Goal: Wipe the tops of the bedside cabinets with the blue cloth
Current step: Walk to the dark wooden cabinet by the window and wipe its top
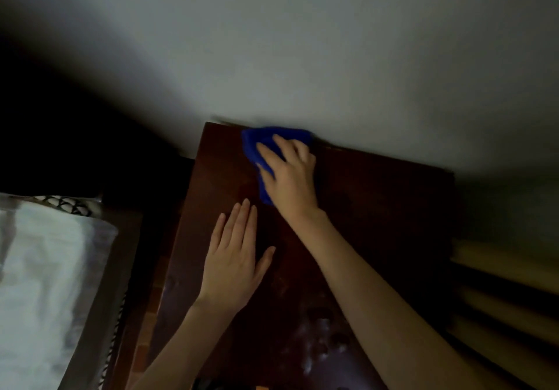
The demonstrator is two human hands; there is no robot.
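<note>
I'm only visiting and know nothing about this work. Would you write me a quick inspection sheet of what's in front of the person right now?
Surface: dark brown wooden cabinet top, its far edge against the wall; pale smudges show on the near part.
Job's things: blue cloth, bunched, lying on the far edge of the top by the wall.
Clutter: nothing seen on the top; the very near edge is too dark to judge.
Grippers: right hand pressed down on the cloth; left hand flat and open on the bare wood, holding nothing.
Cables: nothing seen.
Surroundings: plain pale wall behind; bed with white bedding to the left; pale slatted shapes to the right, too dim to identify.
</note>
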